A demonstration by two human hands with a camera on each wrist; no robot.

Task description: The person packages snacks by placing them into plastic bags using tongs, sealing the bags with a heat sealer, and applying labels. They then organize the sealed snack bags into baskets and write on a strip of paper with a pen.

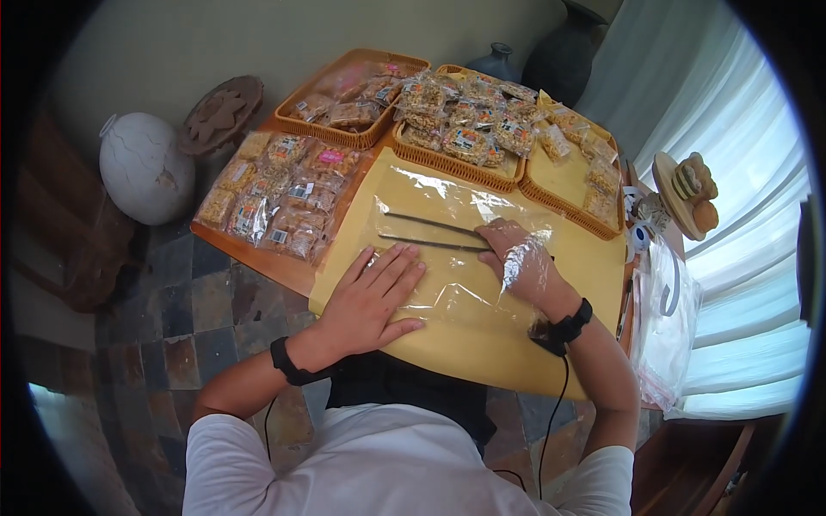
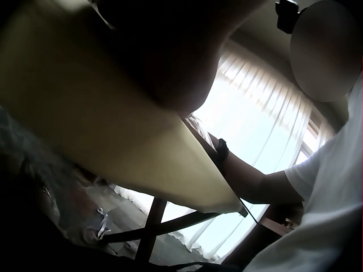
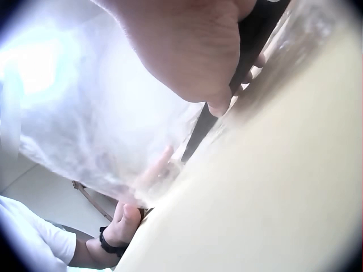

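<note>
A large clear plastic bag [image 1: 447, 288] lies on the yellow sheet [image 1: 361, 215] in the head view. The right hand [image 1: 520, 258] is inside or under its film and grips dark tongs [image 1: 434, 246], whose two arms point left, slightly apart. Spread nearly flat, the left hand [image 1: 370, 297] rests on the bag's left edge, its fingertips just below the tong tips. In the right wrist view the right hand [image 3: 187, 51] holds the dark tongs [image 3: 198, 133] under film. The left wrist view shows a dark, blurred part of the left hand [image 2: 176, 68].
Wicker baskets [image 1: 379, 136] of wrapped snacks stand along the table's back. More snack packets [image 1: 284, 185] cover its left end. Plastic bags [image 1: 667, 327] hang at the right edge, near a wooden stand [image 1: 675, 193]. A white vase [image 1: 146, 168] is at far left.
</note>
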